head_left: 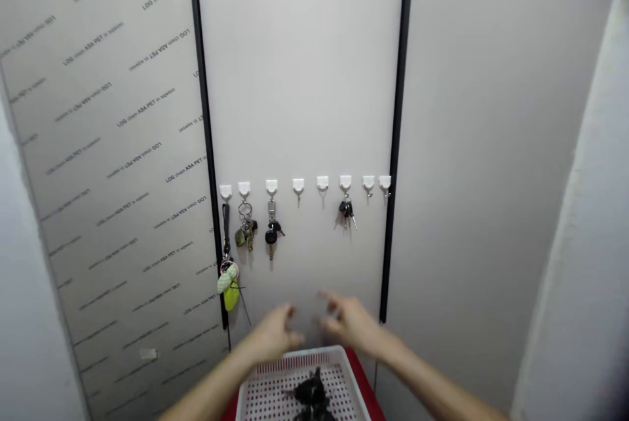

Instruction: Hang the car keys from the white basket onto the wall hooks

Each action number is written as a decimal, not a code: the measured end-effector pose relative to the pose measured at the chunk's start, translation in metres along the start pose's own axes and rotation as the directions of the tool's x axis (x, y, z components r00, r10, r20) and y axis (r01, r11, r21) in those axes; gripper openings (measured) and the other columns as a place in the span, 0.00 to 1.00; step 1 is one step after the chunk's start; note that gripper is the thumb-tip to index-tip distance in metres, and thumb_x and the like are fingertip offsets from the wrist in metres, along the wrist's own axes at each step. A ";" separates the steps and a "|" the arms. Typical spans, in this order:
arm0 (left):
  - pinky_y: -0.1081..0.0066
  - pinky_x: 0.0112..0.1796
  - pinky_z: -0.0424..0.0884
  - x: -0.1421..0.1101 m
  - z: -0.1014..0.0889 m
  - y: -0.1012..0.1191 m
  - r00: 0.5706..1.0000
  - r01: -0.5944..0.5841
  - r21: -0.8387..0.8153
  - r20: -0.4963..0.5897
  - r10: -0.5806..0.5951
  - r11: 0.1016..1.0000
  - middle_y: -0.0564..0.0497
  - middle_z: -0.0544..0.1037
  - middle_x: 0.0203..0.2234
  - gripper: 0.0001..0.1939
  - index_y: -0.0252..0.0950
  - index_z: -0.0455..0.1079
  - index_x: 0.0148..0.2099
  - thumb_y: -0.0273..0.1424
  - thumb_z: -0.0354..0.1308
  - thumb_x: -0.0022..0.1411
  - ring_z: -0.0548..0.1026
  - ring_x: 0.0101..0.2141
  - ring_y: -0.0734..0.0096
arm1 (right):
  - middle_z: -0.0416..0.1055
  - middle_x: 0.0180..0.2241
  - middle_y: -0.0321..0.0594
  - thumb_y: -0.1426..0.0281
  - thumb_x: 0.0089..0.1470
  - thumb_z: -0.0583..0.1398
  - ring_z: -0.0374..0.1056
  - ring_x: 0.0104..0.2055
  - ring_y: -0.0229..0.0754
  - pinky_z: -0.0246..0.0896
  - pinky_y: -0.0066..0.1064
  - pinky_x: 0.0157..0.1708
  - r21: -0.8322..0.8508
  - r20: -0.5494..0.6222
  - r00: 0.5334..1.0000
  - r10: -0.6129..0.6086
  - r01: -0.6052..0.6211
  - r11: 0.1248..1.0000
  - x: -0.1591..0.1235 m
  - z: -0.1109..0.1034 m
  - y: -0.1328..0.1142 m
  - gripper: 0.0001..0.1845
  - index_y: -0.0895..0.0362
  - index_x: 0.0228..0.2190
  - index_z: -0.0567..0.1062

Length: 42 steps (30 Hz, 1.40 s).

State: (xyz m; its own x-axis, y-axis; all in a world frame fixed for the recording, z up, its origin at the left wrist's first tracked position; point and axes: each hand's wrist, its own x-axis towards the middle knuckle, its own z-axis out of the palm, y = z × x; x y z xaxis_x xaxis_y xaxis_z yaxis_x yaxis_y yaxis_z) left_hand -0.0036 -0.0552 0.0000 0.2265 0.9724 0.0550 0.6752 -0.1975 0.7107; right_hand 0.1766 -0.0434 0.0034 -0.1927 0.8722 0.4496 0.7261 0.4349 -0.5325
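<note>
My left hand (276, 334) and my right hand (351, 323) hover over the back rim of a white plastic basket (317, 355). Both are a little blurred, with fingers apart and nothing seen in them. Inside the basket lies a dark pile of what look like keys (313, 396). On the panel beyond, a row of white hooks (298, 184) carries keys: a keychain with a black strap and green tags (230, 283), a ring of keys (246, 231), black-headed keys (272, 234) and another bunch of keys (346, 209). Smaller metal pieces show at other hooks.
The basket stands on a red surface (362, 385). Two long black handles (209, 126) (397, 139) frame the middle white panel (302, 67). A panel with printed film (108, 165) is to the left, a plain panel (472, 165) to the right.
</note>
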 end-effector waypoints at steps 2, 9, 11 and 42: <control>0.71 0.37 0.59 0.012 -0.039 0.021 0.909 -0.098 0.008 -0.407 0.092 0.995 0.46 0.66 0.35 0.20 0.32 0.57 0.42 0.29 0.49 0.43 0.64 0.35 0.70 | 0.65 0.33 0.39 0.65 0.39 0.51 0.61 0.28 0.36 0.56 0.28 0.29 0.037 -0.243 0.969 -0.039 0.050 0.998 0.034 -0.036 -0.012 0.18 0.53 0.37 0.64; 0.61 0.41 0.55 0.057 -0.078 0.052 0.430 0.097 0.194 -0.893 0.134 0.976 0.42 0.53 0.47 0.32 0.33 0.51 0.47 0.37 0.53 0.39 0.53 0.46 0.57 | 0.63 0.30 0.43 0.62 0.36 0.51 0.60 0.28 0.39 0.54 0.32 0.28 0.022 -0.530 0.845 0.067 -0.065 0.998 0.105 -0.075 -0.026 0.25 0.61 0.38 0.58; 0.62 0.39 0.58 0.064 -0.072 0.047 0.425 0.146 0.222 -0.894 0.142 0.964 0.43 0.52 0.47 0.29 0.35 0.53 0.46 0.36 0.53 0.39 0.55 0.45 0.57 | 0.63 0.27 0.41 0.63 0.36 0.52 0.60 0.26 0.38 0.54 0.30 0.26 0.046 -0.537 0.837 0.104 -0.095 0.994 0.107 -0.071 -0.026 0.23 0.61 0.36 0.59; 0.76 0.16 0.60 -0.013 -0.096 0.059 0.994 -0.086 -0.198 0.043 0.097 0.976 0.51 0.69 0.19 0.15 0.33 0.61 0.34 0.25 0.49 0.38 0.64 0.15 0.77 | 0.61 0.11 0.33 0.77 0.36 0.54 0.57 0.13 0.31 0.57 0.25 0.17 0.002 -0.167 0.967 0.191 -0.193 0.981 0.130 -0.183 -0.084 0.05 0.62 0.21 0.69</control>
State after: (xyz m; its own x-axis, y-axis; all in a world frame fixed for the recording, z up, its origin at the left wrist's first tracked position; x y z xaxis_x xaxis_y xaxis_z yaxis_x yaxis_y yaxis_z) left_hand -0.0336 -0.0672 0.1086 0.3208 0.9425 0.0933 0.5009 -0.2525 0.8279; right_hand 0.2114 -0.0073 0.2376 0.0622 0.8893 0.4530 0.7481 0.2589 -0.6109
